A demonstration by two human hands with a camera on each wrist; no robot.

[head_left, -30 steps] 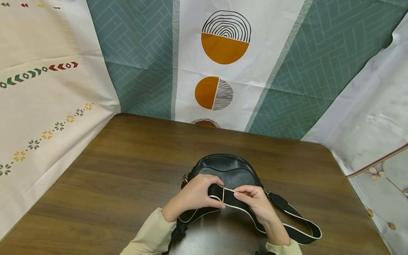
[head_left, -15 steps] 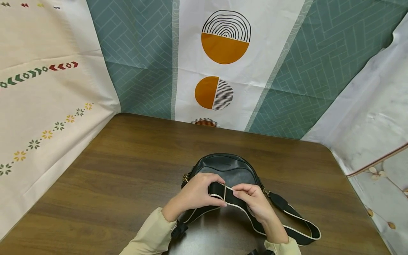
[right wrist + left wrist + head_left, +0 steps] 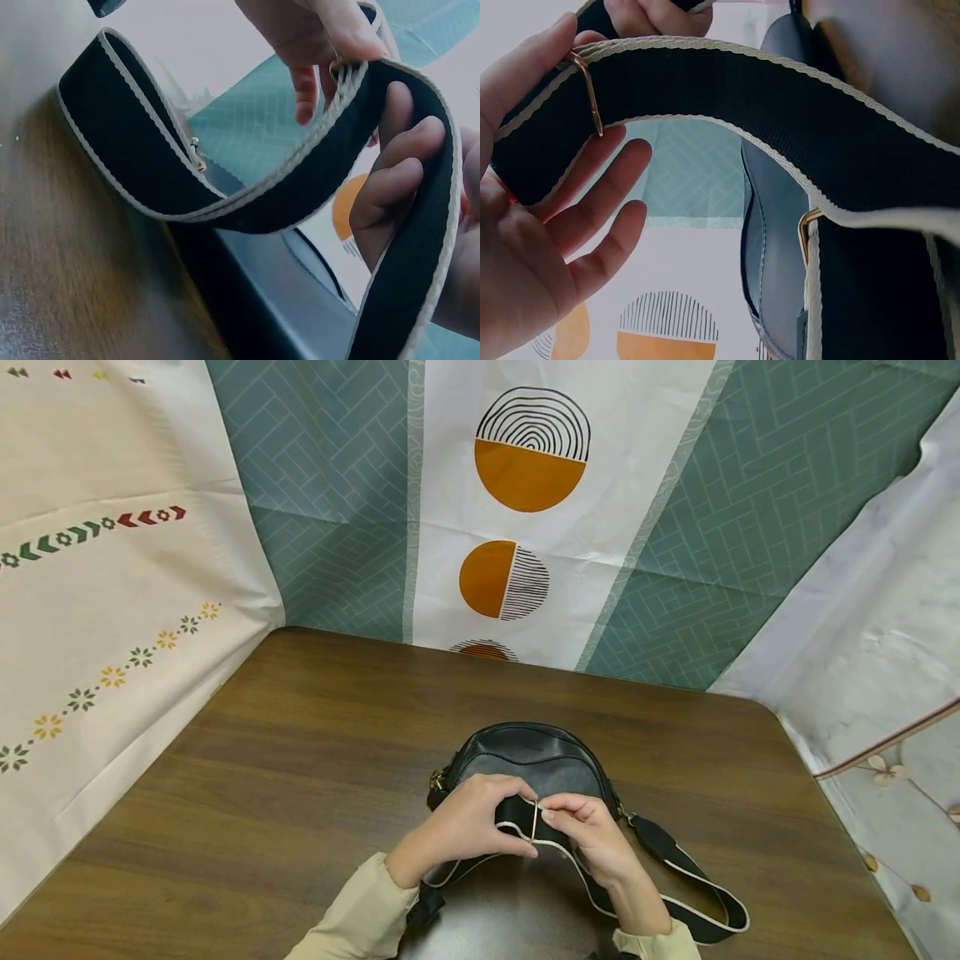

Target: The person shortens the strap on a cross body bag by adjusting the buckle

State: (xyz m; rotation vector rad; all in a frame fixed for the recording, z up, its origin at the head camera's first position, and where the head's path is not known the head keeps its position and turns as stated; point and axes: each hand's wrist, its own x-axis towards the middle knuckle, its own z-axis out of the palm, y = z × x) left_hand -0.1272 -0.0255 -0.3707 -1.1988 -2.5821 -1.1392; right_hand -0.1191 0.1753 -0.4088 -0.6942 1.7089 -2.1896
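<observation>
I've got the left hand [image 3: 478,818] pinching the gold buckle [image 3: 535,821], right hand [image 3: 596,839] gripping the strap [image 3: 705,82] just beside it, black bag [image 3: 536,758] on the desk [image 3: 322,735].

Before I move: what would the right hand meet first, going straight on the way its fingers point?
Probably the gold buckle in the left hand, just past where the right hand pinches the strap; depth is unclear.

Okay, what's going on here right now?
Someone is handling the strap of a black bag on the wooden table. The left hand holds the strap's gold slider, while the right hand pinches the strap beside it. The strap runs through the slider, and a loop of it extends to the right of the bag.
</observation>
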